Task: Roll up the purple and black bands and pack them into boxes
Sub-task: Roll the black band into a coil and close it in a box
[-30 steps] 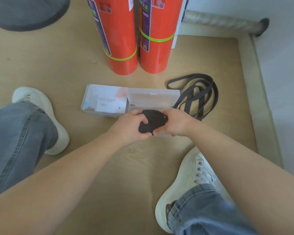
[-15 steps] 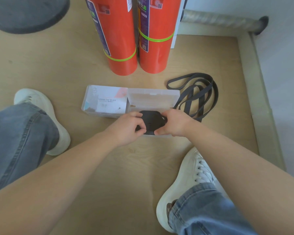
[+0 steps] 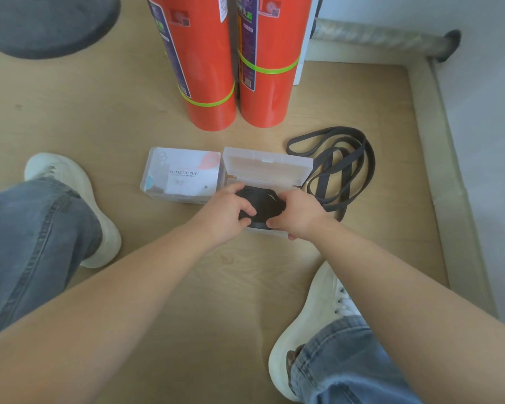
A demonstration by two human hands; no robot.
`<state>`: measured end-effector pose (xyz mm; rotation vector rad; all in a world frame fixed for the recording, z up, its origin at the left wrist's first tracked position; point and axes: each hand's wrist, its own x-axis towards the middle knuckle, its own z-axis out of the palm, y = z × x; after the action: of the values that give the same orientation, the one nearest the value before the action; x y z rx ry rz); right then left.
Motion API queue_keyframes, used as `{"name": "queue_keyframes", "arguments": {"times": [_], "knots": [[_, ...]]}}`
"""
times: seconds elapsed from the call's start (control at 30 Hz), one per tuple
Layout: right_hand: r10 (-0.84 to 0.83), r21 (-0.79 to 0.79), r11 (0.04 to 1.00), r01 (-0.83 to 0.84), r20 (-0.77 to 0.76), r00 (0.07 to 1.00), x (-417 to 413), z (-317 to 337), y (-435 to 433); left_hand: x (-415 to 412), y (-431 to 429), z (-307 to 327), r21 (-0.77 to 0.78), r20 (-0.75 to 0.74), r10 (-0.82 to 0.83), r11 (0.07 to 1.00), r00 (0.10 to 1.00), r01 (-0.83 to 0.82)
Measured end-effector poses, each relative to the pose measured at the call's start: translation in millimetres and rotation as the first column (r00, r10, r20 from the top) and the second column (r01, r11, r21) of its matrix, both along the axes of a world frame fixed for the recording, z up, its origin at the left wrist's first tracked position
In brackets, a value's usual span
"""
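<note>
A rolled-up black band [image 3: 260, 204] sits inside an open clear plastic box [image 3: 267, 167] on the wooden floor. My left hand [image 3: 228, 212] grips the roll's left side and my right hand [image 3: 296, 214] grips its right side, both pressing it into the box. The box's lid stands open behind the roll. A second, loose black band [image 3: 338, 167] lies in loops on the floor just right of the box. A shut clear box with a white "Cosmetic Puff" label [image 3: 181, 174] lies against the open box's left side. No purple band is visible.
Two tall red cylinders [image 3: 231, 59] stand right behind the boxes. My white shoes [image 3: 79, 199] [image 3: 312, 325] and jeans flank the work spot. A raised beige ledge [image 3: 449, 170] and a wall run along the right. A dark round object [image 3: 47, 21] lies at top left.
Both hands have moved the rolled black band forward, from just in front of the open box down into it. The lid now shows more fully behind the roll.
</note>
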<state>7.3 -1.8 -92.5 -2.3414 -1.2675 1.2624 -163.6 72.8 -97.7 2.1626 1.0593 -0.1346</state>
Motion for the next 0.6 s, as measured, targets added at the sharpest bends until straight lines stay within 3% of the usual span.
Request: {"name": "queue_keyframes", "arguments": {"times": [0.23,0.37,0.53,0.6], "knots": [[0.066,-0.011,0.998,-0.065,0.142,0.988,-5.1,-2.7,1.6,6.4,5.3,2.8,0.04,-0.14,-0.129,0.99,0.982,0.136],[0.149,-0.098,0.987,-0.127,0.258,0.955,-7.0,-9.1,7.0,16.9,12.7,3.1,0.081,-0.243,-0.203,0.97,0.948,0.229],[0.201,-0.16,0.971,-0.175,0.163,0.966,-4.5,-8.2,14.4,18.3,15.5,15.8,0.242,-0.365,-0.341,0.864,0.866,0.442],[0.183,-0.132,0.978,-0.164,0.15,0.972,-2.0,-7.1,13.6,10.2,12.5,15.6,0.26,-0.333,-0.378,0.844,0.864,0.469]]}}
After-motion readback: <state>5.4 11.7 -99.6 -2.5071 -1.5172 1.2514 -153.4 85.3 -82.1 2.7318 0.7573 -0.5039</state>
